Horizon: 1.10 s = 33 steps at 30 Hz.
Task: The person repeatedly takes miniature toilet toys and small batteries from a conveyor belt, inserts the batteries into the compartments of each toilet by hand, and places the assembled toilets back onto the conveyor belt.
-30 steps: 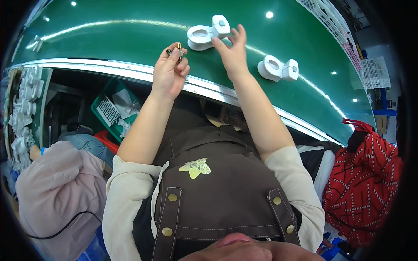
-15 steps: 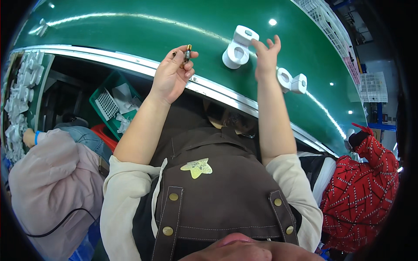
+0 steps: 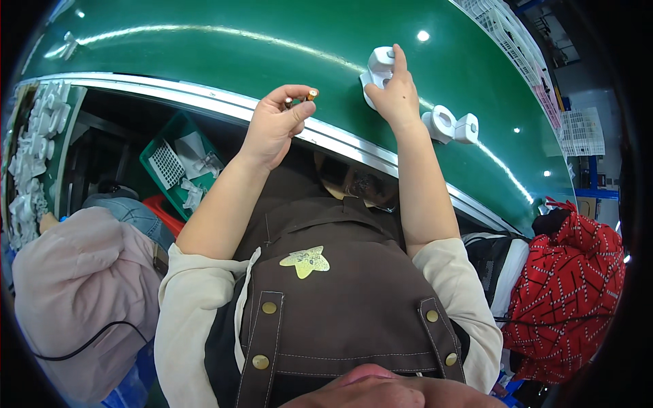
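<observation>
My left hand (image 3: 269, 129) is closed round a few small cylindrical batteries (image 3: 312, 95), dark with gold-coloured ends, above the near edge of the green table. My right hand (image 3: 398, 98) grips a small white toy toilet (image 3: 381, 58). Its index finger reaches over the tank near the grey button, and the thumb lies by the bowl. Part of the bowl is hidden behind the hand. A second white toy toilet (image 3: 443, 121) lies on the table to the right of my right wrist.
White baskets (image 3: 513, 51) line the far right edge of the table (image 3: 204, 51). A green crate (image 3: 158, 170) with white parts stands below at left, beside a pile of white parts (image 3: 41, 143). One person (image 3: 88, 285) sits at left, another in red (image 3: 564, 292) at right.
My right hand has moved left and taken hold of the toy toilet, which has turned and shifted slightly. My left hand has turned and moved a little right with the batteries.
</observation>
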Each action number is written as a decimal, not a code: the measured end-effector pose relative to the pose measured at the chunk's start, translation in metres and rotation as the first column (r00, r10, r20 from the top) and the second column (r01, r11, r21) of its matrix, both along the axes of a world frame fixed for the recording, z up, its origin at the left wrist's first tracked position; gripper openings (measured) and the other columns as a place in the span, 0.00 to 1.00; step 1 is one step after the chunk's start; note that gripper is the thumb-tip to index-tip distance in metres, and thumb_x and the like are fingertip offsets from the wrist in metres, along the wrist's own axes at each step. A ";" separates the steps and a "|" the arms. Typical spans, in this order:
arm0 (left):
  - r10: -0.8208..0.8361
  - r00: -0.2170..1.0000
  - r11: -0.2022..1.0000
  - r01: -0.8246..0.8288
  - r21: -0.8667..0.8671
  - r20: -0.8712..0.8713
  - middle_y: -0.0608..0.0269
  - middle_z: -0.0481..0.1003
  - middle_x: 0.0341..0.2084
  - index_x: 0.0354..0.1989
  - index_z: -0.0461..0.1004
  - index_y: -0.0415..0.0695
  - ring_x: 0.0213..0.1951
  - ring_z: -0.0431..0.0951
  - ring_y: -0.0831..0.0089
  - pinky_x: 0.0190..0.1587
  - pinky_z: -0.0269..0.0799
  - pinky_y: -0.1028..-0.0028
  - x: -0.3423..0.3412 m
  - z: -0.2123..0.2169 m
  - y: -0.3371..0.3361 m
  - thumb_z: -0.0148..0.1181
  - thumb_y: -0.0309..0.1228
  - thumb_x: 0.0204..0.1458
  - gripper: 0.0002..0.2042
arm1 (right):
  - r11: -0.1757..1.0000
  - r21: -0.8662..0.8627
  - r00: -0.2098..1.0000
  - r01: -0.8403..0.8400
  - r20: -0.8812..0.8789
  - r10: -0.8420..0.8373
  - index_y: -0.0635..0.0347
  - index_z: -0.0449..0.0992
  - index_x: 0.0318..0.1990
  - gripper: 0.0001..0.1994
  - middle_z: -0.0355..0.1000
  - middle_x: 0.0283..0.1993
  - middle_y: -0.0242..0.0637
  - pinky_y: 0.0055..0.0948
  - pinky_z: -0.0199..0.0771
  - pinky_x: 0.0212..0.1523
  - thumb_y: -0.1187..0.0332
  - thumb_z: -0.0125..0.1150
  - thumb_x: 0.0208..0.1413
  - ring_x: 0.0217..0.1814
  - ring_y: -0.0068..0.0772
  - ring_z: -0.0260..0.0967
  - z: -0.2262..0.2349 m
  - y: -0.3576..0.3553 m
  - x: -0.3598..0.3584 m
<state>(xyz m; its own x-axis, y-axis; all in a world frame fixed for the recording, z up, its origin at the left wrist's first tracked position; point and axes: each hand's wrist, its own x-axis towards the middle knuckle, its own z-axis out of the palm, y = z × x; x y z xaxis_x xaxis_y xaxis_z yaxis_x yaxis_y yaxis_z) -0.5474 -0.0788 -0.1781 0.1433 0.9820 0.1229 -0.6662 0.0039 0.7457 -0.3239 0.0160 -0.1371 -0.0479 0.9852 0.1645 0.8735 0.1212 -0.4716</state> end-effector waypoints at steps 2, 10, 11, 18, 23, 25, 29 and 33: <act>0.001 1.000 1.000 -0.001 -0.015 -0.025 0.70 0.73 0.29 0.45 0.76 0.39 0.22 0.59 0.87 0.23 0.54 0.84 0.005 0.006 -0.002 0.61 0.21 0.55 0.09 | 0.998 0.047 0.980 -0.030 -0.195 0.039 0.50 0.46 0.71 0.44 0.65 0.56 0.50 0.44 0.69 0.55 0.62 0.60 0.45 0.58 0.51 0.67 -0.007 -0.004 0.007; 0.221 0.905 0.962 -0.142 0.233 -0.363 0.62 0.79 0.38 0.42 0.74 0.39 0.32 0.70 0.87 0.35 0.66 0.87 0.030 0.028 -0.015 0.64 0.15 0.49 0.13 | 0.814 -0.039 -0.364 -0.580 -0.881 -0.302 0.62 0.67 0.56 0.23 0.71 0.55 0.44 0.47 0.69 0.59 0.66 0.45 0.51 0.57 0.43 0.70 -0.028 -0.068 0.013; 0.216 0.906 0.963 -0.136 0.232 -0.365 0.62 0.79 0.38 0.42 0.74 0.39 0.32 0.70 0.87 0.35 0.66 0.87 0.034 0.032 -0.018 0.64 0.15 0.49 0.13 | 0.817 -0.040 -0.367 -0.576 -0.880 -0.302 0.62 0.67 0.56 0.23 0.71 0.55 0.44 0.47 0.69 0.59 0.66 0.45 0.51 0.57 0.43 0.70 -0.029 -0.073 0.013; 0.440 0.811 0.810 -0.172 0.561 -0.386 0.61 0.77 0.38 0.39 0.76 0.40 0.38 0.78 0.72 0.36 0.75 0.77 0.059 0.032 -0.021 0.65 0.15 0.47 0.11 | 0.779 0.045 -0.454 -0.626 -0.833 -0.317 0.64 0.67 0.57 0.24 0.71 0.55 0.46 0.43 0.69 0.60 0.63 0.47 0.53 0.57 0.42 0.70 -0.025 -0.097 0.009; 0.682 0.560 0.614 -0.088 0.785 -0.470 0.58 0.73 0.40 0.38 0.77 0.40 0.32 0.77 0.72 0.29 0.73 0.77 0.054 0.033 -0.025 0.66 0.14 0.44 0.12 | 0.829 -0.007 -0.435 -0.559 -0.849 -0.301 0.60 0.65 0.57 0.23 0.71 0.55 0.44 0.43 0.69 0.60 0.63 0.46 0.54 0.57 0.41 0.70 -0.026 -0.107 0.010; 0.696 0.520 0.596 -0.033 0.802 -0.496 0.56 0.71 0.40 0.39 0.77 0.38 0.33 0.76 0.74 0.28 0.72 0.77 0.054 0.031 -0.028 0.67 0.14 0.43 0.13 | 0.836 -0.004 -0.441 -0.549 -0.848 -0.294 0.59 0.64 0.57 0.23 0.70 0.55 0.43 0.43 0.69 0.60 0.63 0.46 0.54 0.57 0.41 0.70 -0.026 -0.109 0.011; 0.752 0.427 0.531 0.060 0.846 -0.502 0.62 0.70 0.34 0.40 0.78 0.43 0.21 0.71 0.76 0.20 0.68 0.76 0.055 0.025 -0.029 0.69 0.19 0.42 0.15 | 0.855 0.024 -0.448 -0.518 -0.859 -0.248 0.58 0.65 0.58 0.23 0.71 0.54 0.43 0.44 0.69 0.60 0.62 0.45 0.55 0.56 0.42 0.71 -0.025 -0.109 0.012; 0.643 0.517 0.673 -0.032 0.739 -0.565 0.63 0.67 0.30 0.37 0.77 0.43 0.24 0.69 0.76 0.24 0.67 0.76 0.060 0.034 -0.034 0.71 0.22 0.41 0.14 | 0.873 0.025 -0.427 -0.488 -0.879 -0.214 0.55 0.62 0.61 0.26 0.69 0.56 0.40 0.44 0.68 0.61 0.60 0.45 0.54 0.58 0.42 0.68 -0.029 -0.114 0.013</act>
<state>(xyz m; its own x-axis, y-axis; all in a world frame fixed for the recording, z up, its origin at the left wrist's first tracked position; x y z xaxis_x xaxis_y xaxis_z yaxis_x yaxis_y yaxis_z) -0.4872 -0.1127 -0.1445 0.1482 0.7088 0.6897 0.2934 -0.6975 0.6538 -0.3113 -0.0983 -0.1657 -0.3350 0.9421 -0.0117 -0.7912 -0.2881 -0.5394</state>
